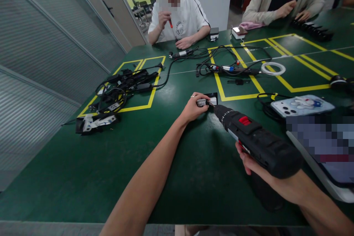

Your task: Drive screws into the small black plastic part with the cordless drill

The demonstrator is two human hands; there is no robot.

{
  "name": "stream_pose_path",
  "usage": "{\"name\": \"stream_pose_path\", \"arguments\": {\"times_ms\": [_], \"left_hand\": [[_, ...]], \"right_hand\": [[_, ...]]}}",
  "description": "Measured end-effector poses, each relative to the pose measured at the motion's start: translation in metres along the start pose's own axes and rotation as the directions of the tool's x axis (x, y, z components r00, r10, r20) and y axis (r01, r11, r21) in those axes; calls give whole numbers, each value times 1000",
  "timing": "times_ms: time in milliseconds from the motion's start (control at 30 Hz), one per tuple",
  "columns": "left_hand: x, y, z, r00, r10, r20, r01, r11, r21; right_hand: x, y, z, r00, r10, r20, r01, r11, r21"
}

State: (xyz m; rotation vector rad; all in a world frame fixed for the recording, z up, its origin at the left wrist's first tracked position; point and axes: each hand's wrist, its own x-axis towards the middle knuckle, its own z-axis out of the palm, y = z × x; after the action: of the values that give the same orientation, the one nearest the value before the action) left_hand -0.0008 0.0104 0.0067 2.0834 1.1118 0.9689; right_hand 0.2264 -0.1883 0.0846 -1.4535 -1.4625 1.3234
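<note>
My right hand point(257, 166) is wrapped round the grip of a black cordless drill point(254, 136) with a red switch on top. Its chuck points away to the left, and the bit reaches a small metallic part at my left fingertips. My left hand point(196, 107) is closed on that small silver-grey part point(202, 102), whose kind I cannot make out, low over the green table. Right behind the fingers lies a small black piece with a pale face point(212, 99). Whether the bit touches the part is too small to tell.
Tangled black cables point(127, 84) lie at left, with a black-and-white strip point(98, 122) before them. Corded tools point(235, 69) and a white ring point(273, 68) lie beyond my hands. At right are a phone point(304, 105) and a screen device point(323, 147). Two people sit opposite; one holds a screwdriver point(170, 23).
</note>
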Motion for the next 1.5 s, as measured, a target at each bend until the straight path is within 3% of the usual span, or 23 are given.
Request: {"name": "stream_pose_path", "arguments": {"times_ms": [100,233,500,900,1200,1500], "left_hand": [[2,-3,1,1000,16,-14,-16,1000,-2],[12,-8,2,1000,-4,-28,4,1000,-3],[28,-17,2,999,43,-24,-42,999,32],[38,-23,-1,1000,15,-18,-14,1000,12],[37,-21,0,999,25,-31,-24,999,34],[37,-21,1,999,7,-35,-6,1000,25]], "right_hand": [[4,-6,2,995,80,55,-85,993,84],[13,-15,8,992,117,52,-121,990,77],[27,-21,9,995,77,64,-80,996,42],[43,-18,10,996,41,73,-43,999,24],[44,-11,8,996,37,76,-31,996,-79],[43,-20,12,998,15,61,-13,1000,-22]]}}
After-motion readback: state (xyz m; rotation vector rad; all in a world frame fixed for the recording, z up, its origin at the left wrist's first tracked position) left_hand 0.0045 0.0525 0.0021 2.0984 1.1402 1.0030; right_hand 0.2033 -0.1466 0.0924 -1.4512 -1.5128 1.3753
